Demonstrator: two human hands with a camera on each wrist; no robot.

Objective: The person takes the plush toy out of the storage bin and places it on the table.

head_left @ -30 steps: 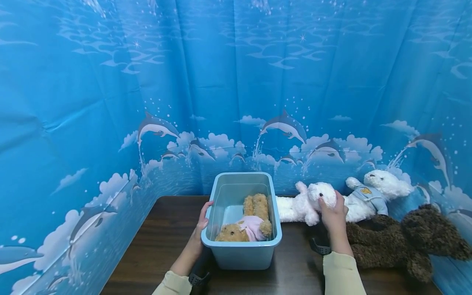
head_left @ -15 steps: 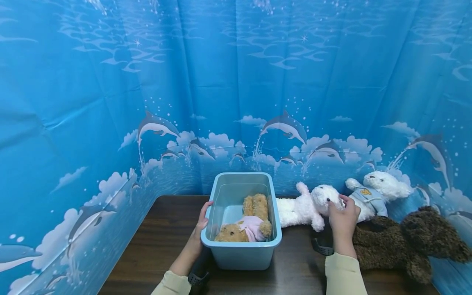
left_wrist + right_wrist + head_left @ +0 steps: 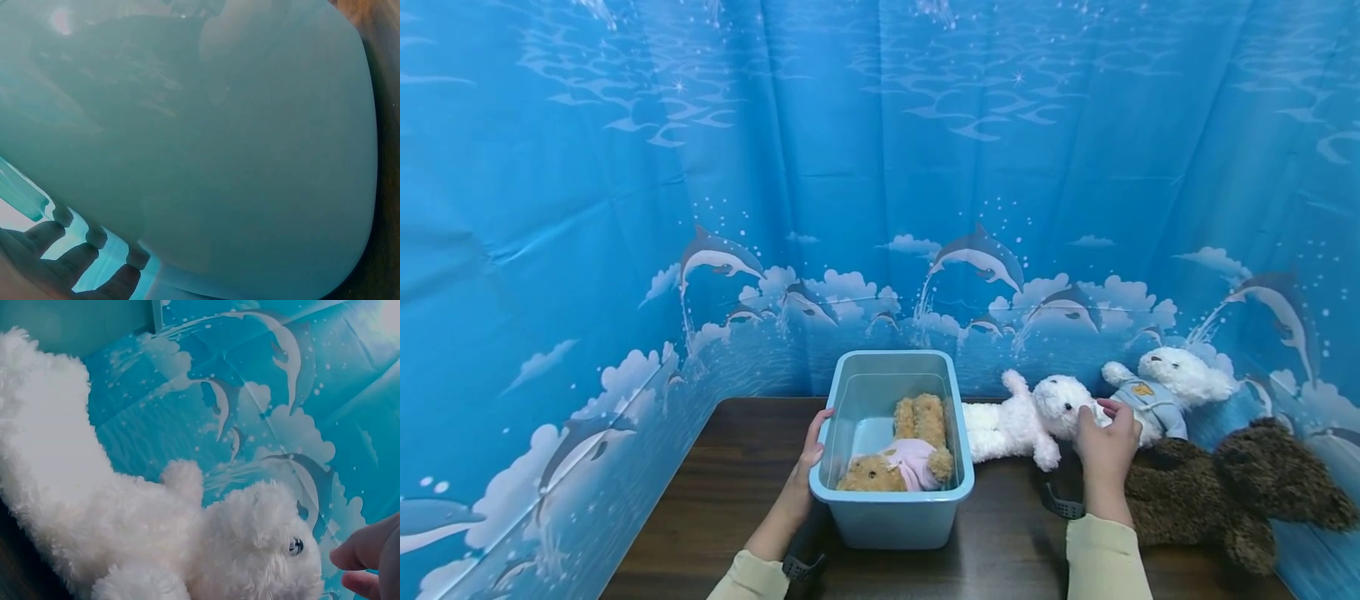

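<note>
A light blue plastic bin [image 3: 891, 521] stands on the table, and my left hand [image 3: 808, 454] holds its left rim. In the left wrist view, several fingertips [image 3: 125, 278] bear against the bin's side. Inside the bin lies a tan teddy bear [image 3: 928, 421] with a pink top. To the right of the bin a white plush toy [image 3: 1026, 421] lies on its back, head to the right. My right hand [image 3: 1108, 454] is right beside that head, fingers loosely bent. In the right wrist view, a small gap separates the fingertips [image 3: 344, 556] from the head, which has a black eye.
A white bear [image 3: 1176, 379] in a light blue shirt lies behind the right hand, partly covered. A dark brown plush [image 3: 1217, 487] lies at the table's right end. Behind the dark wooden table [image 3: 722, 467] hangs a blue dolphin curtain [image 3: 850, 167].
The right hand has slid right, off the white plush's face to beside its head. The plush's head shifted slightly right, then stayed put. The left hand and bin have not moved.
</note>
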